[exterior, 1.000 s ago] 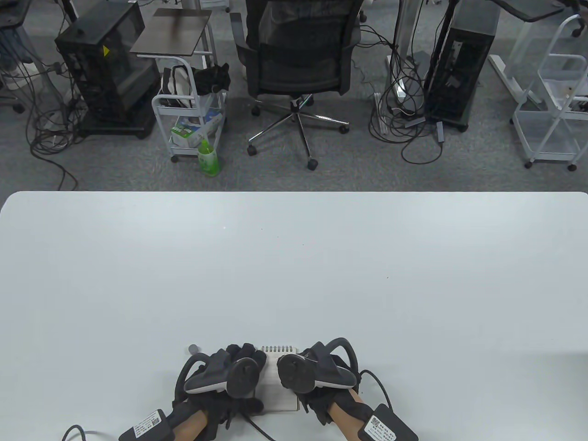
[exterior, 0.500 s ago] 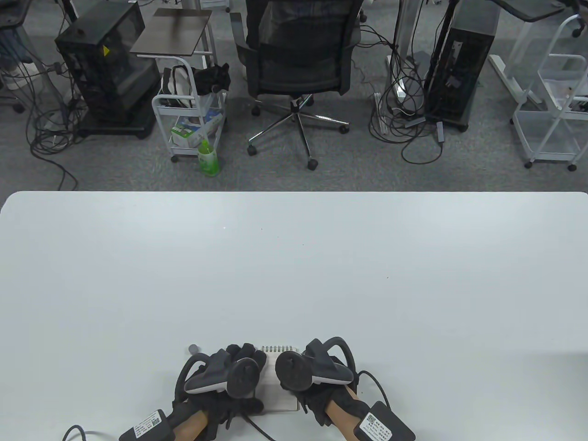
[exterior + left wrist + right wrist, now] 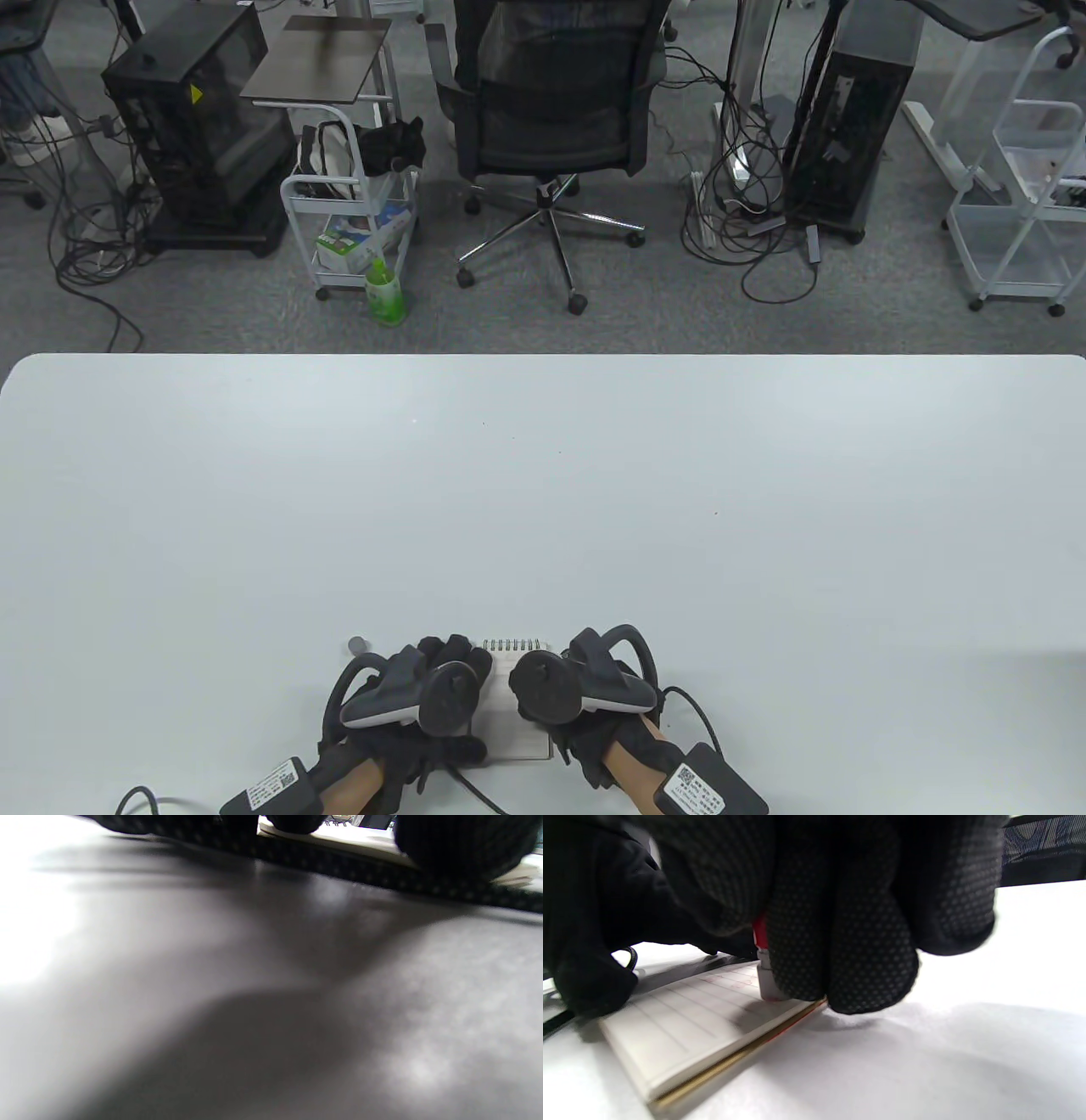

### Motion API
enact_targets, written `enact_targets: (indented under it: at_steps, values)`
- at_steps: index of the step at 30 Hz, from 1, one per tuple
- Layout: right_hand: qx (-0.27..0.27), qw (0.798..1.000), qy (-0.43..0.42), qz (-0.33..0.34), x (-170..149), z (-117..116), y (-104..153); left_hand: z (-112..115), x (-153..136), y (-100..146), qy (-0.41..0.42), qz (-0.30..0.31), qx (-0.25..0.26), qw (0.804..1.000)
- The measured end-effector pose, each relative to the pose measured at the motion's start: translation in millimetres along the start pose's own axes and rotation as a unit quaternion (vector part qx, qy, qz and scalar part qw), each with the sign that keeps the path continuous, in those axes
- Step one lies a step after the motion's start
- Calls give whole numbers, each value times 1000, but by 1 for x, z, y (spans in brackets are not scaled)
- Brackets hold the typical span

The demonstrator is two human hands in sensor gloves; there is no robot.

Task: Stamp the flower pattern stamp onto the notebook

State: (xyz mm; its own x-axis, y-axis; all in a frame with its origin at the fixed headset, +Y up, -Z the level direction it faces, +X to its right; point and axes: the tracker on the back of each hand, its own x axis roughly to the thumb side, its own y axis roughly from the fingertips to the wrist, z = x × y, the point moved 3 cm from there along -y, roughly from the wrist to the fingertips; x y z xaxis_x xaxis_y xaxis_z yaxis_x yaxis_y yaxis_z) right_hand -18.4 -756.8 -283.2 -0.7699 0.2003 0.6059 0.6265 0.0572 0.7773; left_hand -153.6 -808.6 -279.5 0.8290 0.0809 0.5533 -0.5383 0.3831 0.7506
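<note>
Right hand pinches stamp onto notebook; left hand's grip apparently flat.

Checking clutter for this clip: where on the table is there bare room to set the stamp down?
Bare table runs from the notebook to the far edge, and out to both sides. It is crowded only at the near edge, where the left hand and right hand meet.

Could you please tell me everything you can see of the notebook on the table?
The notebook is small, spiral-bound along its far edge and lies open and flat on the white table near the front edge. Its page is cream with ruled lines. The left hand rests on its left side; the right hand holds a stamp down on the page.
</note>
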Motion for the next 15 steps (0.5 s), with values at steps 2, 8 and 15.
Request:
enact_targets:
  at_steps: [2, 8, 15]
  values:
    - [6, 1000, 6, -3, 0, 0, -1, 0, 0, 0, 0, 0, 0, 1000]
    - [-6, 1000, 0, -1, -1, 3, 1, 0, 0, 0, 1, 0, -1, 1000]
    - [-35, 999, -32, -7, -6, 16, 6, 0, 0, 0, 1, 0, -1, 1000]
